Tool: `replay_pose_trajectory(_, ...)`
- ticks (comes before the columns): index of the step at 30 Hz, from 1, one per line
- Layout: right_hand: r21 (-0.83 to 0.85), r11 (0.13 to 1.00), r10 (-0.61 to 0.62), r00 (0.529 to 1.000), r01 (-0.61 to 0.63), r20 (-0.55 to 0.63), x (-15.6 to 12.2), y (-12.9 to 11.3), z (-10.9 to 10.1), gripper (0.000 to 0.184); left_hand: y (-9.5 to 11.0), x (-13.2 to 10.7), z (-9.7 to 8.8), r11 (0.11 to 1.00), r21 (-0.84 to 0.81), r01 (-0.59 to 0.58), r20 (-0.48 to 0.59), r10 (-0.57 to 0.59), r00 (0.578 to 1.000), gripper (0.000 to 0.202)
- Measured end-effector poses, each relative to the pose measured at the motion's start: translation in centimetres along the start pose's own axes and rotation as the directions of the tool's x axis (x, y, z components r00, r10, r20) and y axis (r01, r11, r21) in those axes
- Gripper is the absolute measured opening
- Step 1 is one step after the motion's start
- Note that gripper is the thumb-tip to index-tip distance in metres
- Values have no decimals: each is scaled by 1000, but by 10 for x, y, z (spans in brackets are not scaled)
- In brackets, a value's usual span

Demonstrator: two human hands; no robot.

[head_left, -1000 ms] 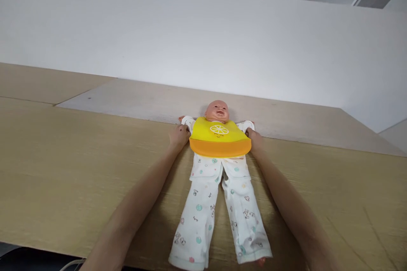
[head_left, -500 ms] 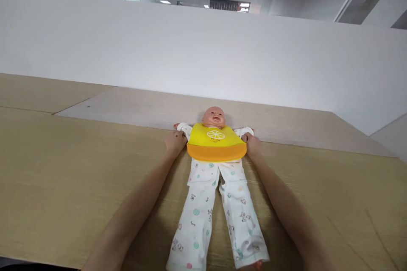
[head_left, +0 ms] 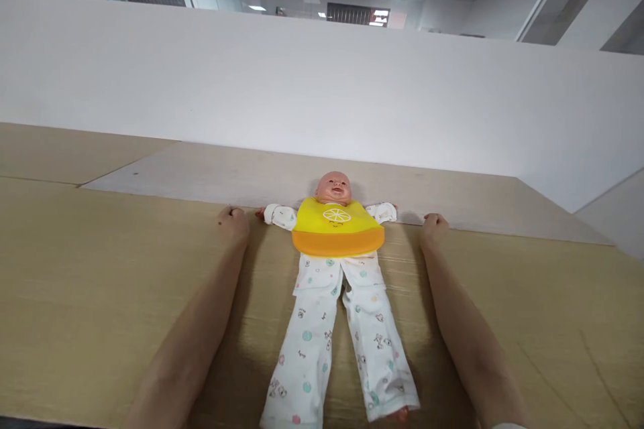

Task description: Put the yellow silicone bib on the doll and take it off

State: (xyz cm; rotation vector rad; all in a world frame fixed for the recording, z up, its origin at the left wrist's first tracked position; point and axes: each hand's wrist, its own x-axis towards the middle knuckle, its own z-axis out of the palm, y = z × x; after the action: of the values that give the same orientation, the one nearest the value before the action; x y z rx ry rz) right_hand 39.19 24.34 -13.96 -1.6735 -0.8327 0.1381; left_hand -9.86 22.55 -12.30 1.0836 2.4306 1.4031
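Observation:
A baby doll (head_left: 334, 188) lies on its back, arms spread, dressed in white patterned pajamas (head_left: 312, 335). Over its chest is a yellow bib (head_left: 314, 213) with a white citrus slice print and an orange pocket (head_left: 338, 242) along the bottom. My left hand (head_left: 233, 225) is curled into a fist on the left, a short gap away from the doll's sleeve. On the other side my right hand (head_left: 434, 228) is also closed, apart from the doll's other sleeve. Neither hand shows anything in it.
The doll rests on a tan covered table (head_left: 125, 281), its head on a paler strip (head_left: 226, 171) at the back. A white partition (head_left: 302, 80) rises behind, with glass panels above it.
Both hands have moved outward, away from the bib's sides and the doll's sleeves. The doll's left-side arm now reaches further out. The camera view has shifted slightly.

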Motion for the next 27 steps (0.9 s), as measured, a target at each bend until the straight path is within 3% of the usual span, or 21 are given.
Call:
replay_pose_trajectory(3, 13, 1000, 12, 1000, -12, 13, 3, 7, -2, 21, -8, 9, -4, 994, -43, 100, -68, -103, 992, 20)
replay_pose_trajectory(6, 17, 1000, -19, 998, 18, 64, 2, 9, 0, 24, -11, 11, -4, 988, -86, 124, -73, -131, 989, 17)
replay_pose_trajectory(12, -13, 997, -74, 981, 78, 180, -8, 6, -4, 26, -15, 4, -8, 991, -110, 77, -16, -79, 997, 12)
replay_pose_trajectory(16, -25, 985, -158, 945, 172, 287, -23, 2, -11, 28, -17, -7, -14, 995, -89, 41, 31, -38, 999, 13)
replay_pose_trajectory(21, -25, 958, -249, 868, 287, 430, -46, 0, -24, 33, -12, -29, -19, 997, -55, -57, 190, 66, 979, 16)
replay_pose_trajectory(27, -9, 926, -311, 778, 377, 546, -77, -5, -43, 31, -9, -70, -32, 964, -41, -262, 424, 254, 869, 23)
